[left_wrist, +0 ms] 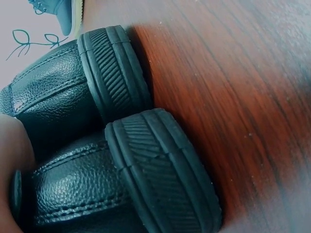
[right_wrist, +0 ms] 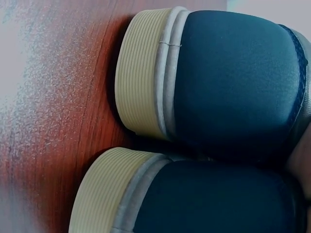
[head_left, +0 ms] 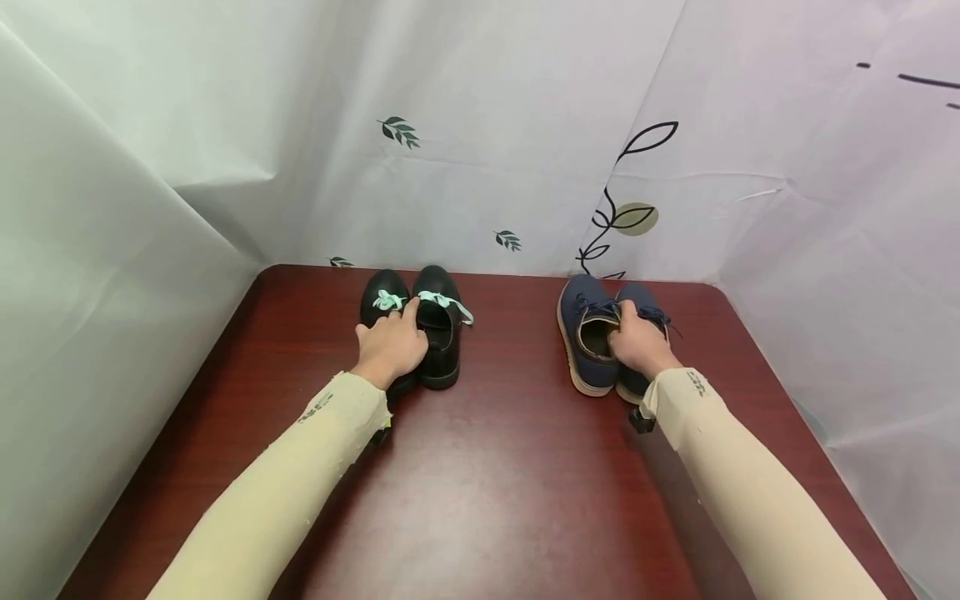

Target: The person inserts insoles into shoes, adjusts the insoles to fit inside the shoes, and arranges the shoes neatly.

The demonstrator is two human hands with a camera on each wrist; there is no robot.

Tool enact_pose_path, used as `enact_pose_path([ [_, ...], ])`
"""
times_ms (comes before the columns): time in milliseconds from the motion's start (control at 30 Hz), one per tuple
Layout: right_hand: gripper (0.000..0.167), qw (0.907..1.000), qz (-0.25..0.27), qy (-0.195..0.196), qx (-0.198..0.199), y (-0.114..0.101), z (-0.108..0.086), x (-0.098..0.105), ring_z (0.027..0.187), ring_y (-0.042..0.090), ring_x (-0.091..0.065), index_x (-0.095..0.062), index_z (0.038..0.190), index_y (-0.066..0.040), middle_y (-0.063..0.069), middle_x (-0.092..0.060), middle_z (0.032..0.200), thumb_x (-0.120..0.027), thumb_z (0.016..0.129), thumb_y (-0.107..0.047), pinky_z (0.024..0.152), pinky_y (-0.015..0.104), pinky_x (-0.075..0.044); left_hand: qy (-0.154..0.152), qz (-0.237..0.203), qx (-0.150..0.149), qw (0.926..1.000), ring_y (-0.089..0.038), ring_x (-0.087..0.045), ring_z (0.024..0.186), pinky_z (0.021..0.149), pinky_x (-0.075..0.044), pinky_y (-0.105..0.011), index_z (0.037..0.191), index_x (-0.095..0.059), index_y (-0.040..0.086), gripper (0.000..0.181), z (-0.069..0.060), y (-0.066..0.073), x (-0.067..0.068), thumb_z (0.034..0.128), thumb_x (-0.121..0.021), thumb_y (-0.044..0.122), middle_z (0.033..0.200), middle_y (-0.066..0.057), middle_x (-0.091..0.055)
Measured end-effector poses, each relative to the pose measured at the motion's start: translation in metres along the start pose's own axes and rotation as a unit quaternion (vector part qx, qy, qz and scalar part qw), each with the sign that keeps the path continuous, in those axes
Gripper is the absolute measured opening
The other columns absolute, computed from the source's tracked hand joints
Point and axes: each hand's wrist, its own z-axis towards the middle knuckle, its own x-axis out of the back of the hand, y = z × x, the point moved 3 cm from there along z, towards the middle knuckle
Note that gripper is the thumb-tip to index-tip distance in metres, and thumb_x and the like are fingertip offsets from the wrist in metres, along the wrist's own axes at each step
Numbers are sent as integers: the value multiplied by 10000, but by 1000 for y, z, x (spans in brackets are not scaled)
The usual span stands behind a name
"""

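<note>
A pair of black leather shoes [head_left: 438,354] with mint-green laces stands side by side at the back left of the table, toes toward the curtain. My left hand [head_left: 393,342] grips the pair where the two shoes meet, covering much of the left one. Their ridged black heels [left_wrist: 163,170] show in the left wrist view. To the right is a pair of navy lace-up shoes [head_left: 581,304] with tan soles. My right hand [head_left: 641,342] holds this pair at the adjoining sides, thumb at the left shoe's opening. Its ribbed heels [right_wrist: 141,73] appear in the right wrist view. Some fingertips are hidden.
Both pairs are on a reddish-brown wooden table [head_left: 487,475] with rounded back corners. A white curtain [head_left: 480,100] printed with leaves hangs behind it and along both sides. Bare tabletop lies between the pairs and in front of them.
</note>
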Motion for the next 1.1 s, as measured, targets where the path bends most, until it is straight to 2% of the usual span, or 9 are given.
enact_pose_path([
  [133, 656, 9998, 166, -37, 78, 2, 1, -3, 723, 319, -589, -47, 1571, -15, 149, -600, 828, -354, 1020, -194, 679, 438, -419, 23, 8, 54, 10000, -380, -519, 1230, 974, -312, -645, 1611, -192, 209, 625, 0, -1, -1, 1019, -364, 316, 1471, -167, -485],
  [233, 655, 9996, 266, -55, 100, 3, 0, -3, 744, 327, -591, -39, 1569, -3, 160, -598, 850, -348, 1020, -185, 690, 438, -423, -18, 29, 67, 10000, -383, -525, 1222, 975, -312, -651, 1611, -189, 208, 624, 0, 2, 0, 1022, -363, 318, 1477, -168, -482],
  [333, 663, 9996, 272, -69, 56, 1, -1, -5, 806, 343, -600, -37, 1565, 10, 214, -628, 959, -353, 1015, -186, 714, 452, -433, -72, 21, 90, 9999, -389, -520, 1233, 977, -307, -657, 1606, -195, 200, 619, 0, 2, 0, 1019, -358, 310, 1476, -173, -480],
  [400, 667, 9996, 273, -59, 22, -2, 0, -6, 786, 344, -605, -38, 1566, 9, 223, -635, 955, -354, 1011, -187, 707, 451, -436, -66, 1, 87, 9999, -395, -515, 1238, 977, -305, -661, 1601, -204, 192, 614, 0, 1, 0, 1019, -359, 307, 1474, -179, -480],
  [533, 675, 9996, 284, -64, -17, -9, 1, -8, 655, 298, -579, -20, 1570, 2, 133, -588, 776, -348, 1011, -189, 649, 414, -418, -43, -27, 112, 9999, -401, -507, 1248, 972, -306, -666, 1594, -214, 184, 604, 0, 1, 0, 1020, -359, 304, 1474, -184, -478],
  [600, 682, 9995, 312, -67, -56, -12, 1, -9, 620, 288, -560, -10, 1572, -2, 108, -558, 739, -347, 1009, -190, 626, 405, -407, -60, -20, 127, 9999, -402, -504, 1253, 973, -306, -667, 1595, -209, 185, 605, 0, 2, 0, 1022, -357, 308, 1483, -183, -472],
  [800, 664, 9997, 246, 10, -34, -22, 2, -12, 674, 302, -580, -61, 1562, 9, 157, -612, 824, -361, 998, -169, 646, 419, -421, -61, -12, 156, 9999, -404, -503, 1253, 979, -307, -665, 1594, -209, 178, 601, 0, 6, -1, 1022, -348, 298, 1486, -185, -472],
  [933, 661, 9997, 221, -5, -47, -29, 1, -15, 678, 303, -583, -62, 1567, -4, 150, -612, 800, -367, 1006, -174, 660, 421, -422, -64, -20, 123, 9999, -402, -502, 1248, 980, -307, -663, 1592, -210, 175, 598, -1, 9, -2, 1021, -345, 292, 1482, -184, -473],
  [1100, 665, 9997, 231, 4, 91, -41, 0, -18, 739, 322, -606, -55, 1575, -9, 181, -636, 866, -367, 1015, -185, 699, 443, -434, 4, -29, 129, 9999, -395, -491, 1263, 983, -301, -664, 1591, -219, 185, 600, -2, 13, -2, 1014, -347, 289, 1488, -175, -472],
])
